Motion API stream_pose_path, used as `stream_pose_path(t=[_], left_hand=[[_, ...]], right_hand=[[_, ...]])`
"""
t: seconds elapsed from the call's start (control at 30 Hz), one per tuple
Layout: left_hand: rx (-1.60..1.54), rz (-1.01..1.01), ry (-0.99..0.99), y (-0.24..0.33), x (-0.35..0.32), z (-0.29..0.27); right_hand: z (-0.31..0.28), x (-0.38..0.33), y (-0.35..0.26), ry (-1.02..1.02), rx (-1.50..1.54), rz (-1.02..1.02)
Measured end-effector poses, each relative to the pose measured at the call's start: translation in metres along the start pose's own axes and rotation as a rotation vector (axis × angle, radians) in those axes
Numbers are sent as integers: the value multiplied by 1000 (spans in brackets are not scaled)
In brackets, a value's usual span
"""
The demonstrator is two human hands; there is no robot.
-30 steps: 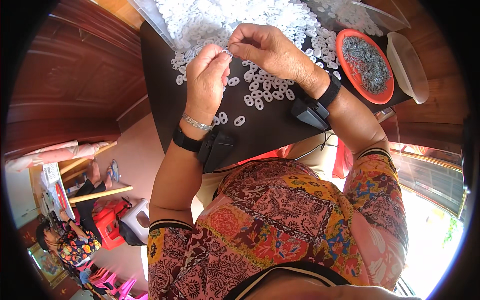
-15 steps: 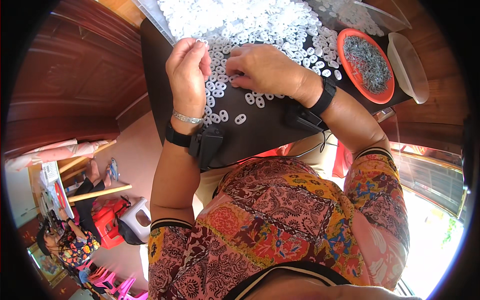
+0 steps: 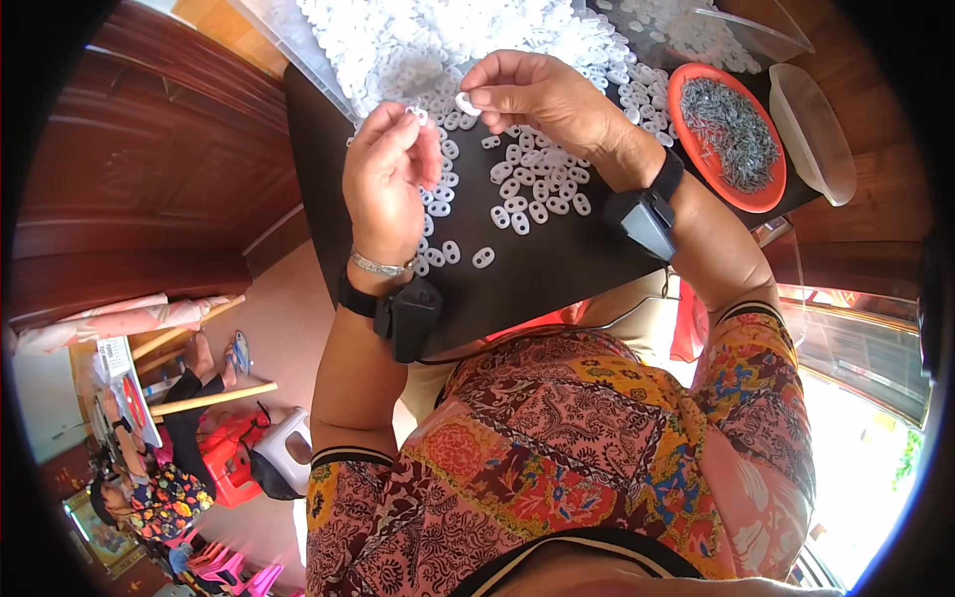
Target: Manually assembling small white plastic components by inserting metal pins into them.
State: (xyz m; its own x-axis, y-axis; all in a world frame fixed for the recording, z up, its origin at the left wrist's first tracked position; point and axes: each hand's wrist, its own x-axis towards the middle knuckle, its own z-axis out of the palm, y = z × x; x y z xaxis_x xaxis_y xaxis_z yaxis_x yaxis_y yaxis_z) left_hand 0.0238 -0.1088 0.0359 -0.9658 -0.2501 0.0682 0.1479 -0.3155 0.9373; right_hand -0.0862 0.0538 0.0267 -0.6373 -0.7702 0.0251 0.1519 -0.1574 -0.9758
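My left hand (image 3: pixel 390 179) is closed in a pinch, with a small white plastic piece (image 3: pixel 418 114) showing at its fingertips. Close by, my right hand (image 3: pixel 542 99) pinches a white oval plastic piece (image 3: pixel 466 103) between thumb and fingers. The two pieces are apart, held over the dark table (image 3: pixel 448 313). Below my right hand lies a loose group of two-holed white oval pieces (image 3: pixel 538 189). More such pieces lie beside my left hand, partly hidden by it. A large white heap (image 3: pixel 398 40) of them fills the far side.
An orange-red plate (image 3: pixel 773 199) of thin grey metal pieces (image 3: pixel 731 134) is at the far right. Next to it stands a clear plastic tub (image 3: pixel 821 149). Black devices are strapped to both wrists. At the left, another person (image 3: pixel 159 502) sits near red and pink stools.
My right hand has lifted off the table pieces and now holds an oval piece up near my left hand. More pieces are visible where it was. My left hand has shifted slightly nearer.
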Motion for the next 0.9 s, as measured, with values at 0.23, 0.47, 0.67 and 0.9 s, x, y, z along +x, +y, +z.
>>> stream_pose_path(t=[0.23,0.47,0.67,0.9], left_hand=[[-203,-24,-143,-1,-3,3],[-263,-45,-120,-3,-2,2],[-278,-40,-138,-1,-2,0],[-248,-45,-151,-6,-3,2]], right_hand=[[15,-2,2,-48,56,-92],[22,-6,3,-41,-110,-225],[22,-8,-1,-55,-189,-237],[22,-7,3,-39,-116,-238]])
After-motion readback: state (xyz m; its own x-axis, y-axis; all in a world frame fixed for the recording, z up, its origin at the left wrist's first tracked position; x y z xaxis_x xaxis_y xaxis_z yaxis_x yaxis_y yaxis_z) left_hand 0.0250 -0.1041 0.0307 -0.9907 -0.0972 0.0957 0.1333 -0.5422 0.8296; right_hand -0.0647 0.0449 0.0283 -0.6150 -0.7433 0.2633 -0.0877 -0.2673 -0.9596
